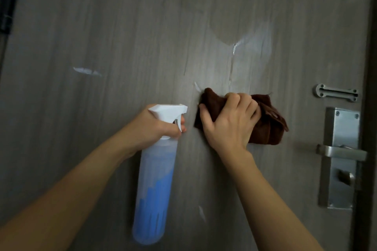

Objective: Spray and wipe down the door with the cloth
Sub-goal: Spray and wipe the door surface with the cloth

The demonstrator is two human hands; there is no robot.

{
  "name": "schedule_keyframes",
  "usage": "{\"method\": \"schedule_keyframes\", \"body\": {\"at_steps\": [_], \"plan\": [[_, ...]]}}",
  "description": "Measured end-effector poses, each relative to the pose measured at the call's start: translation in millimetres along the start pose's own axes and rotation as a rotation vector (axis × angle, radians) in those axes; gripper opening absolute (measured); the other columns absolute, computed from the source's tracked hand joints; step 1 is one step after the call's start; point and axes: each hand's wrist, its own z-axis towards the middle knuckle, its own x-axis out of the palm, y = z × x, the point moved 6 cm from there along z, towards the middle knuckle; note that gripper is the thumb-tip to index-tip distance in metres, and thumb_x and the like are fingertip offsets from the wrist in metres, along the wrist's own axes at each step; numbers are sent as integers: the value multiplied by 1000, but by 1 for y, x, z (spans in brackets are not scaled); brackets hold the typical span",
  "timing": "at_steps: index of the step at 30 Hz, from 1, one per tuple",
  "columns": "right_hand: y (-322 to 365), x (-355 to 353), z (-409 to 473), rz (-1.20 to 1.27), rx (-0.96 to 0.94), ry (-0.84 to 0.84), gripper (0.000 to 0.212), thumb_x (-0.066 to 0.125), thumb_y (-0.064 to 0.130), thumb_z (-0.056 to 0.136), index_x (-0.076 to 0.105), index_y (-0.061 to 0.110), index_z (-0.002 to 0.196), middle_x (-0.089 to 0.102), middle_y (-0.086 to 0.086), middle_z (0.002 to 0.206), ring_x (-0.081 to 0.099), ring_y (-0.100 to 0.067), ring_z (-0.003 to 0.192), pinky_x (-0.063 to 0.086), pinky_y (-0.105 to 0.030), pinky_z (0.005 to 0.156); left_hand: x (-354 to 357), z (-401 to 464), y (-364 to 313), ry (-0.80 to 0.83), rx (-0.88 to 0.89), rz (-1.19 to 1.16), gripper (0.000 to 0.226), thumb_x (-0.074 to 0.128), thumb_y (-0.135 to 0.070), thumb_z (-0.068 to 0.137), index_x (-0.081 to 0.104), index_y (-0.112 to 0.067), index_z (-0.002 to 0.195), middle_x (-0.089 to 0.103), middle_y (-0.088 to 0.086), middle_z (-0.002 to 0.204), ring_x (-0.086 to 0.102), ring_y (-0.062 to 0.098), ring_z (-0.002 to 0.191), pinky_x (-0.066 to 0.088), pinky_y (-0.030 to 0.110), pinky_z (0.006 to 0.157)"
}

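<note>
Glistening wet streaks (232, 61), grey door (122, 36)

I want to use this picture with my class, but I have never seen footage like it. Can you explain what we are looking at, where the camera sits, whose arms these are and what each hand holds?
There is no machine here. The picture comes from a camera worn on a person's head, looking forward and down, so the two bare arms reaching in from the bottom are that person's own.

In front of them stands a grey door with wet streaks running down it. The left hand grips a spray bottle partly filled with blue liquid, with a finger on its white trigger. The right hand presses a bunched brown cloth against the door.

On the door's right side are a metal lever handle on a long plate and, above it, a small door guard. A dark hinge shows at the top left edge.
</note>
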Motion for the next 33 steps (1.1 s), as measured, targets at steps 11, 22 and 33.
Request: {"method": "schedule_keyframes", "body": {"at_steps": [11, 22, 33], "plan": [[4, -3, -36, -6, -54, 28, 55, 51, 63, 79, 49, 10, 93, 50, -15, 99, 41, -32, 95, 29, -49, 90, -29, 1, 0, 7, -11, -15, 31, 72, -6, 49, 66, -3, 79, 68, 12, 80, 74, 30, 88, 59, 38, 79], [30, 6, 37, 35, -47, 4, 56, 54, 63, 79, 53, 10, 97, 51, -12, 101, 47, -34, 95, 35, -48, 91, -32, 1, -1, 2, -45, 0, 26, 66, 1, 56, 65, 0, 82, 67, 13, 81, 72, 35, 93, 58, 42, 84], [18, 0, -33, 17, -109, 65, 55, 52, 65, 75, 49, 13, 93, 49, -11, 100, 44, -32, 95, 34, -49, 88, -41, 0, -4, 2, -61, 34, 37, 72, -3, 54, 68, 3, 90, 71, 11, 86, 73, 31, 95, 59, 38, 81]]}}
